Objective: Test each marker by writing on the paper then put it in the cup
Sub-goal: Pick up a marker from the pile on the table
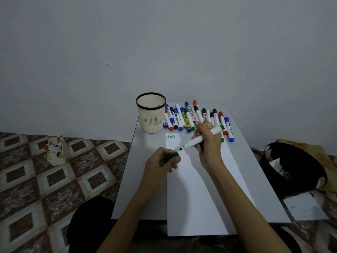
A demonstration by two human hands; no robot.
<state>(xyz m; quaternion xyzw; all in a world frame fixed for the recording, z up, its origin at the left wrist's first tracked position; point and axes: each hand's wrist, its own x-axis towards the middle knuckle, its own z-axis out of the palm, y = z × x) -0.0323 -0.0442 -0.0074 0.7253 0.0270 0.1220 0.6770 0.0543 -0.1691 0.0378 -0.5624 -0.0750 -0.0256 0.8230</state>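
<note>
Plain grey wall and patterned floor tiles surrounded a small grey worktop [252, 170]. At the far left, on the floor, a small holder [56, 152] stood with pens in it. On the worktop's far left corner the cup [151, 114] stood upright, and no marker showed above its rim. Near it, the left hand [160, 162] pinched a green cap [171, 155] over the paper [191, 194], which bore a green "test" at its far left corner. Just right, the right hand [209, 145] gripped the uncapped marker [202, 138], tip aimed at the cap and close to it. Recapping looked to be the step: the tip should go straight into the cap's mouth and be pressed home before the marker goes left into the cup. Untested markers [197, 117] lay in a far row; a black bin [291, 167] sat right.
</note>
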